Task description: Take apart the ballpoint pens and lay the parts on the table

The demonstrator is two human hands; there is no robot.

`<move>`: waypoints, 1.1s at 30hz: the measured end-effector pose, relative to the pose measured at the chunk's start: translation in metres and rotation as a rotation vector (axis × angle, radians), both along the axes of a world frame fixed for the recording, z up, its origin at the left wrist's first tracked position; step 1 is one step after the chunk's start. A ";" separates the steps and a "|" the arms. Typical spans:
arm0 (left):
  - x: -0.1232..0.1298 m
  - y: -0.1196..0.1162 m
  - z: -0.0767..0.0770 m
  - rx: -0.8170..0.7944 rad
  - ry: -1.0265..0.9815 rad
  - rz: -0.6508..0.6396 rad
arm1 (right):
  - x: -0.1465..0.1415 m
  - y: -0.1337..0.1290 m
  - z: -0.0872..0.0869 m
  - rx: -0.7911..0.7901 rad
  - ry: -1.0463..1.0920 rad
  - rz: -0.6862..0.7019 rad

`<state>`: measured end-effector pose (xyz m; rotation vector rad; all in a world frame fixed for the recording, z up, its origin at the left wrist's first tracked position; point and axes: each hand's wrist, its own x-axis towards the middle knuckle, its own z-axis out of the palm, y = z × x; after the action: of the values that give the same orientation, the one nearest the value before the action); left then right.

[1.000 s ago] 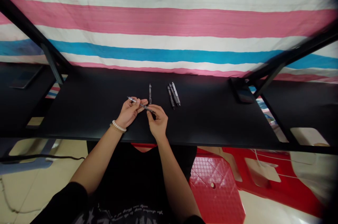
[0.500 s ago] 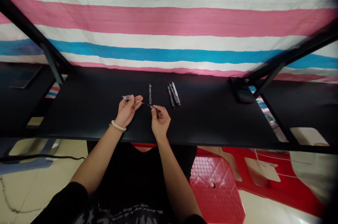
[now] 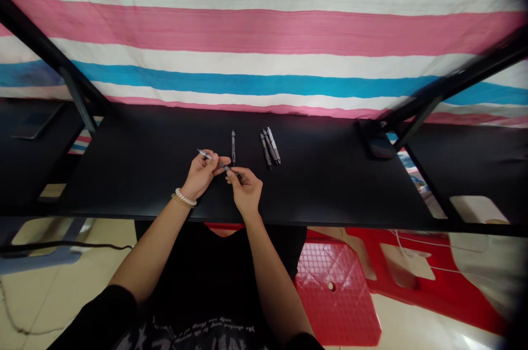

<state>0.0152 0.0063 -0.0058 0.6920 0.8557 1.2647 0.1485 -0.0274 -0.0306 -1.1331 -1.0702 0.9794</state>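
**Silver pen [image 3: 218, 163] slants across both hands**

Its long axis runs from the left hand [image 3: 201, 174], pinching the upper barrel, down-right to the right hand [image 3: 246, 190], closed on the dark end (neither grip open). Four more pens [image 3: 270, 146] lie just beyond the grips on the black counter [image 3: 124, 174].

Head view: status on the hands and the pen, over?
Left hand, right hand both pinching slim grey pen. Single grey pen just ahead, on black tabletop; three grey pens further right.

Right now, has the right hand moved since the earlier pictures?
Yes. Compared with half a second ago, the right hand has shifted left, toward the left hand. Its fingers now sit just below the lone pen, not off to that pen's right.
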 end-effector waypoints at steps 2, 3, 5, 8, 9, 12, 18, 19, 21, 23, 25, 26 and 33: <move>0.000 0.000 -0.001 -0.003 -0.017 0.007 | -0.001 0.000 0.001 -0.035 0.016 0.018; 0.000 0.000 -0.001 -0.004 -0.020 0.009 | -0.001 0.000 0.002 -0.055 0.010 0.032; 0.000 0.000 -0.001 -0.004 -0.023 0.001 | -0.001 0.000 0.003 -0.089 -0.007 0.061; 0.000 0.000 -0.001 0.002 -0.033 -0.001 | -0.001 0.001 0.002 -0.083 0.000 0.049; 0.000 0.000 -0.001 0.003 -0.039 0.007 | -0.001 0.001 0.001 -0.063 0.004 0.037; 0.000 0.001 0.000 -0.003 -0.056 0.050 | 0.000 0.001 -0.001 -0.019 -0.010 0.032; -0.002 0.001 -0.001 -0.009 -0.041 0.046 | 0.001 0.000 0.003 -0.062 -0.070 0.062; -0.002 0.001 -0.001 -0.008 -0.046 0.052 | 0.001 0.000 0.004 -0.037 -0.072 0.046; -0.002 0.002 -0.001 -0.007 -0.058 0.073 | 0.001 0.000 0.003 0.001 -0.079 0.044; -0.002 0.002 -0.002 -0.007 -0.063 0.090 | 0.001 0.000 0.002 -0.014 -0.088 0.084; -0.002 0.002 -0.002 -0.007 -0.061 0.093 | 0.001 0.000 0.001 -0.040 -0.082 0.098; -0.002 0.002 -0.002 -0.007 -0.061 0.094 | 0.001 0.000 0.001 -0.040 -0.078 0.088; -0.002 0.002 -0.002 -0.005 -0.054 0.083 | 0.002 -0.001 0.005 -0.037 -0.170 0.062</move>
<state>0.0130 0.0087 -0.0079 0.6208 0.8505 1.3490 0.1509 -0.0284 -0.0260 -1.2364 -1.2340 0.9680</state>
